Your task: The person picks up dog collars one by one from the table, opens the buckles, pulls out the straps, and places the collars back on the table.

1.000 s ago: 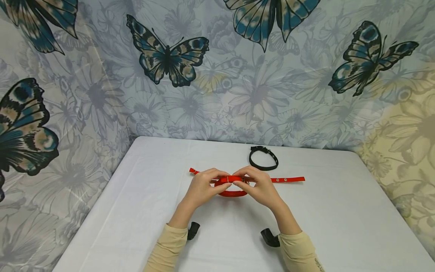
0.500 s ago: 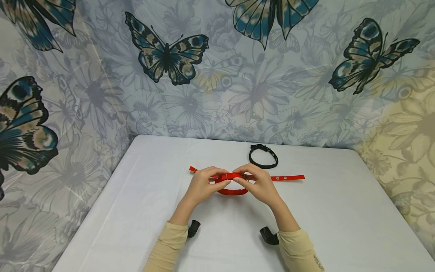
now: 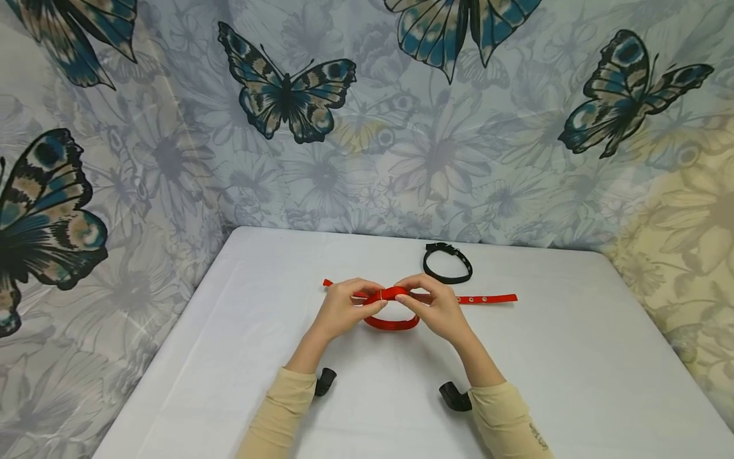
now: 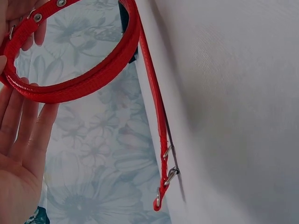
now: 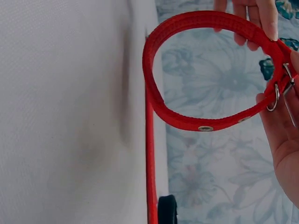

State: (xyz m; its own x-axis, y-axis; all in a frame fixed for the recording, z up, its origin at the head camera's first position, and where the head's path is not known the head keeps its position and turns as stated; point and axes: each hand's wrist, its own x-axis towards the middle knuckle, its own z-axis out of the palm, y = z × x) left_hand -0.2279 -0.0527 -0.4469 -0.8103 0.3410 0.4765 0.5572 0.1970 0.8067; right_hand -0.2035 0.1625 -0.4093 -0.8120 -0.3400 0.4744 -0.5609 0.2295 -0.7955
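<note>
A red collar (image 3: 392,324), bent into a loop, hangs between both hands above the table. My left hand (image 3: 342,307) pinches the loop's far side between thumb and fingers. From the right, my right hand (image 3: 437,308) pinches the same part near the buckle. In the right wrist view the metal buckle and a D-ring (image 5: 274,99) show at the fingers. Silver eyelets dot the collar strap (image 4: 84,88) in the left wrist view. Behind the hands a second red collar (image 3: 489,299) lies stretched out, its middle hidden; its buckle end (image 4: 162,186) shows in the left wrist view.
A black collar (image 3: 448,279), closed into a ring, lies toward the back of the white table (image 3: 229,331). Butterfly-printed fabric (image 3: 321,172) hangs behind and at both sides. A black wrist-worn piece (image 3: 455,396) juts inward from the right sleeve, and a similar one (image 3: 325,382) from the left.
The pinched part of the red collar now slants slightly up to the right. Both hands stay in nearly the same place. The stretched-out red collar and the black collar have not moved.
</note>
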